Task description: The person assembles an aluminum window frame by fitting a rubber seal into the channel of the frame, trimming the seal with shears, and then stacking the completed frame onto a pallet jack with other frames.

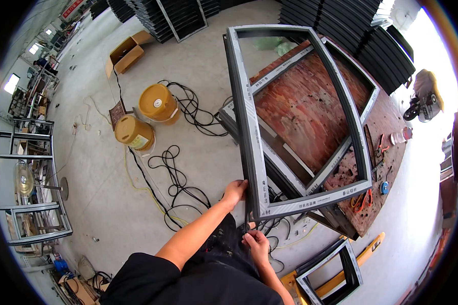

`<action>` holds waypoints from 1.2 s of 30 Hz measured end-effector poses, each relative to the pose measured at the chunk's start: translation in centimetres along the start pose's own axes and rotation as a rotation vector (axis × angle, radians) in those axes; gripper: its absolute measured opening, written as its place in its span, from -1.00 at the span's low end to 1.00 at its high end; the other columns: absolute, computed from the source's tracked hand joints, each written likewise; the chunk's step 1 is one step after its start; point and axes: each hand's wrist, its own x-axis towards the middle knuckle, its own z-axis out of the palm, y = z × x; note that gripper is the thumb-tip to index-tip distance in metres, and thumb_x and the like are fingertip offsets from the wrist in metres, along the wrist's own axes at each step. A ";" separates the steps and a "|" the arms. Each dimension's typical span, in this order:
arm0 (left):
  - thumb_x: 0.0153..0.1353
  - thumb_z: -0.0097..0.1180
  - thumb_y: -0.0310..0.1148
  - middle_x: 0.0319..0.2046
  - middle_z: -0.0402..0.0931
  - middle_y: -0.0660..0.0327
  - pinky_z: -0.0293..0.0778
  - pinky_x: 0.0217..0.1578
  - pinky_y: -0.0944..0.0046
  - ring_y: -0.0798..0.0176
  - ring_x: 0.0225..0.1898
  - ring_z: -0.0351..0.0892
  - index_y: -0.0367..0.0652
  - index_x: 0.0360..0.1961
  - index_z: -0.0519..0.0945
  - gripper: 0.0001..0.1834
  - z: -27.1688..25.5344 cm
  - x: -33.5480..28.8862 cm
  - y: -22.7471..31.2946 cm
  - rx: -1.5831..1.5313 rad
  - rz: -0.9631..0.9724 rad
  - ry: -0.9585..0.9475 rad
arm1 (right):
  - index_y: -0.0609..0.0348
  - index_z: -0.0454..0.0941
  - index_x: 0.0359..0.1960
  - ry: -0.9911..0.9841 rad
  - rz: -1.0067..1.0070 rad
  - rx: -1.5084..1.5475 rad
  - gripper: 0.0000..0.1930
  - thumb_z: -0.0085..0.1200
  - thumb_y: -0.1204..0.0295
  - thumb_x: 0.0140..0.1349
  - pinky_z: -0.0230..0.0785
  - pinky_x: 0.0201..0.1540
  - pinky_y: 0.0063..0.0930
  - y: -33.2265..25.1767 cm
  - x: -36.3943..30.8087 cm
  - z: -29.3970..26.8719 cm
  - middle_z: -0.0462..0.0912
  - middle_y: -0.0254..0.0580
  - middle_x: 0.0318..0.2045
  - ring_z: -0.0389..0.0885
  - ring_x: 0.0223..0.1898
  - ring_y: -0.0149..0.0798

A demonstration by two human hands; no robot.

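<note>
Our hands work at the near end of the frame (250, 122), with the left hand (235, 194) nearer: it is curled against the outer side of the long left bar, just above the lower left corner. Its fingertips are partly hidden, so we cannot tell whether it grips that bar or only presses on it. Our right hand (257, 245) sits below, toward five o'clock from the left and just clear of the corner, thumb and finger appearing to pinch a thin dark strip (247, 223) that hangs down beside it. From both hands the body of the frame lies toward one o'clock. Its long axis runs roughly from six to twelve, the left bar leaning a little toward eleven, so most of its length reaches away from us. It rests across another frame (370, 105) set askew beneath it on the red-brown surface (389, 119), its left side jutting past the edge on our side. Orange-handled pliers (364, 201) lie at about four o'clock from the frame's middle.
</note>
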 end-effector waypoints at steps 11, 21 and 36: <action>0.37 -0.06 -0.15 -0.34 0.58 0.21 0.55 -0.26 0.21 0.28 -0.35 0.59 -0.32 -0.10 0.53 -0.61 1.3 -2.9 -1.5 -0.150 -0.065 -0.051 | 0.40 0.47 -0.22 0.019 -0.102 -0.032 -0.83 0.08 0.52 0.25 0.43 -0.28 -0.59 1.0 0.7 -1.1 0.59 -0.22 -0.38 0.56 -0.40 -0.42; 0.35 -0.02 -0.22 -0.34 0.58 0.19 0.58 -0.25 0.23 0.31 -0.34 0.59 -0.36 -0.09 0.51 -0.64 2.4 -5.2 -3.0 -0.107 -0.036 0.013 | 0.42 0.46 -0.17 0.011 -0.061 0.002 -0.81 0.05 0.52 0.26 0.44 -0.27 -0.55 1.7 1.2 -1.6 0.59 -0.18 -0.35 0.55 -0.38 -0.40; 0.29 0.05 -0.39 -0.31 0.54 0.17 0.59 -0.34 0.24 0.26 -0.36 0.61 -0.31 -0.18 0.48 -0.80 2.0 -7.7 -5.7 -0.174 -0.106 -0.135 | 0.40 0.45 -0.12 0.082 -0.019 0.121 -0.80 0.04 0.55 0.25 0.46 -0.26 -0.53 2.8 1.8 0.3 0.58 -0.17 -0.31 0.56 -0.33 -0.38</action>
